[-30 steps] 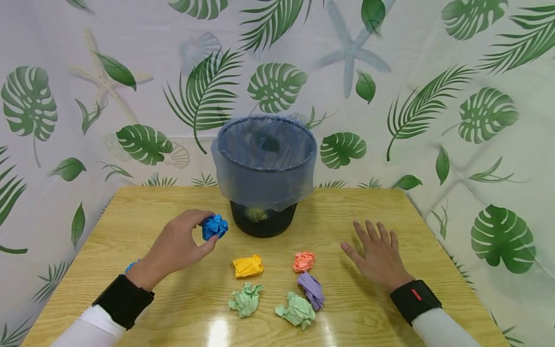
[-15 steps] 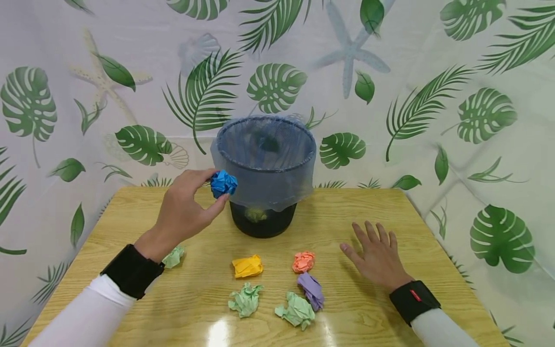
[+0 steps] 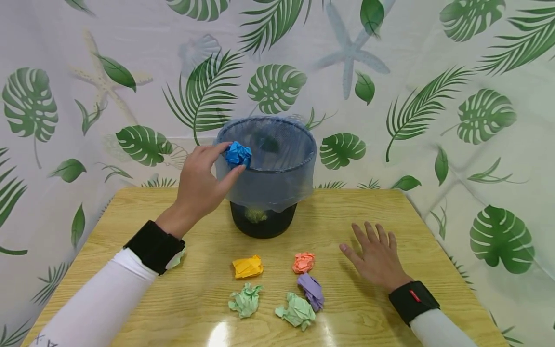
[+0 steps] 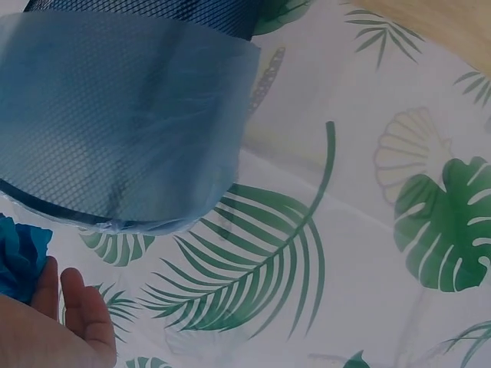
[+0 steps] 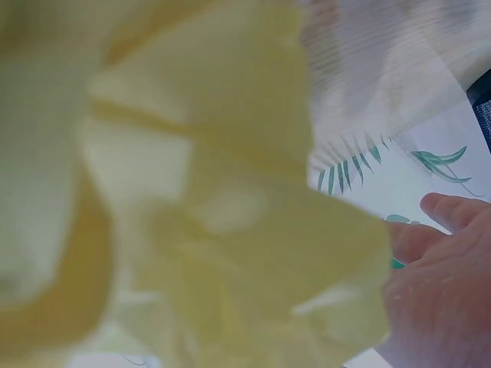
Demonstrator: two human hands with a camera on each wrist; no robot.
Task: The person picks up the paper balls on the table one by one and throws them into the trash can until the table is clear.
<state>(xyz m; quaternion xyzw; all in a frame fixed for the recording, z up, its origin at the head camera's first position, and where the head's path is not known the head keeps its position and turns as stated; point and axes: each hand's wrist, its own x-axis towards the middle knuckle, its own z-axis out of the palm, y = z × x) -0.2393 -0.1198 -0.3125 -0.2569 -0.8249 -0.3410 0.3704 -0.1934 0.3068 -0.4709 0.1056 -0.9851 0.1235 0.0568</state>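
Note:
My left hand (image 3: pixel 201 180) pinches a blue crumpled paper ball (image 3: pixel 238 154) between thumb and fingers, at the near-left rim of the bin (image 3: pixel 263 225). A translucent bag (image 3: pixel 269 188) lines this black mesh bin and folds down over its outside. In the left wrist view the blue paper ball (image 4: pixel 21 257) shows at the left edge, beside the bin's rim. My right hand (image 3: pixel 378 260) is over the table's right side, fingers spread, holding nothing. A crumpled yellow paper (image 5: pixel 230 199) fills much of the right wrist view, close to the camera; the head view does not show it.
On the wooden table (image 3: pixel 342 318) lie an orange-yellow paper (image 3: pixel 248 266), a coral paper ball (image 3: pixel 303 262), a purple paper (image 3: pixel 311 291), and green paper balls (image 3: pixel 245 300), (image 3: pixel 297 311). Another green paper (image 3: pixel 177 259) is partly behind the left wrist. A leaf-print cloth (image 3: pixel 277 48) hangs behind.
My left hand has risen and moved forward and right with the blue paper ball, from above the table to the bin's rim. The right hand has stayed put.

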